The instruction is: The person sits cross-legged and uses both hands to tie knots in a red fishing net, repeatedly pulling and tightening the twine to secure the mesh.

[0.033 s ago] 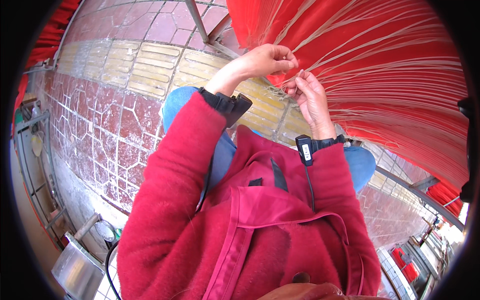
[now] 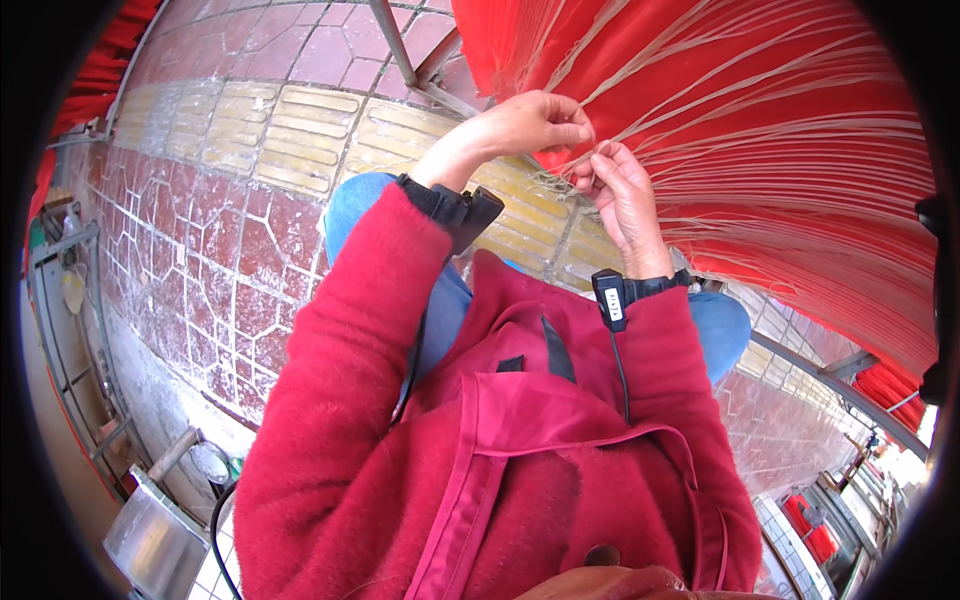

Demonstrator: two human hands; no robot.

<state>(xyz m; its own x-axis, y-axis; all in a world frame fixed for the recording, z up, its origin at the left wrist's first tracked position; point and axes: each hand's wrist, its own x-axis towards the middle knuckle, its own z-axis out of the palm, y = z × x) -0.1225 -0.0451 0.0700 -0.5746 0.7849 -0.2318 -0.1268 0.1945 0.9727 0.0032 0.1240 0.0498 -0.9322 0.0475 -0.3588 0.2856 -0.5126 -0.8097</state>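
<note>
A sheet of red cloth (image 2: 690,85) spreads across the upper right, with long thin pale strands (image 2: 780,185) running over it. Their loose ends gather near my hands. My left hand (image 2: 540,125) is bent over from the left, thumb and fingers pinched together on strand ends at the cloth's near edge. Just below and to its right, my right hand (image 2: 625,195) points up, thumb pressed to the fingers on the same thin strands. Only a small gap parts the two hands' fingertips. How many strands each pinches is too fine to make out.
Metal frame bars (image 2: 395,45) stand beside the cloth, and another bar (image 2: 850,385) runs at the right. Paving with yellow ribbed tiles (image 2: 310,140) lies below. A metal box (image 2: 155,540) and a metal rack (image 2: 75,330) are at the left. My knees in jeans (image 2: 722,330) flank my arms.
</note>
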